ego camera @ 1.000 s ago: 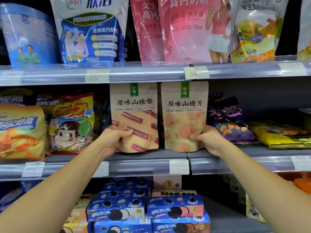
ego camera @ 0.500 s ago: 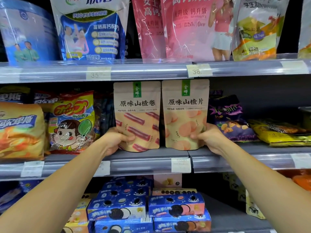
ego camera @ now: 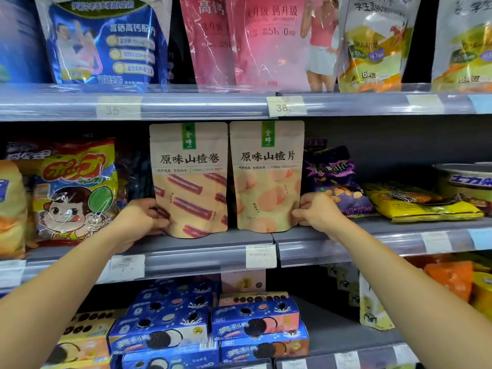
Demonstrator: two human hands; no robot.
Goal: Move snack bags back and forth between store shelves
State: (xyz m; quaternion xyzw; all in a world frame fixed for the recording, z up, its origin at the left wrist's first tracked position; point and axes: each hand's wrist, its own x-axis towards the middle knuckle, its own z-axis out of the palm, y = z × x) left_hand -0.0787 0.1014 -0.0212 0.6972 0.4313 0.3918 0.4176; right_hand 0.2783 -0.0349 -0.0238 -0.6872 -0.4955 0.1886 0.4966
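Two tan stand-up snack bags stand side by side on the middle shelf [ego camera: 218,247]. The left bag [ego camera: 190,179] shows red rolls; my left hand [ego camera: 138,222] grips its lower left edge, thumb on the front. The right bag [ego camera: 267,177] shows pink round slices; my right hand [ego camera: 316,213] pinches its lower right edge. Both bags are upright, their bottoms on the shelf board.
A red and yellow candy bag [ego camera: 74,190] stands left of the tan bags, a purple bag [ego camera: 335,179] and a flat yellow bag [ego camera: 420,203] lie to the right. Large milk-powder bags [ego camera: 269,41] fill the top shelf. Blue cookie boxes [ego camera: 207,328] are stacked below.
Both hands stay on the two tan bags. The bags have shifted slightly and stand squarely on the shelf; my view has moved closer and a little upward.
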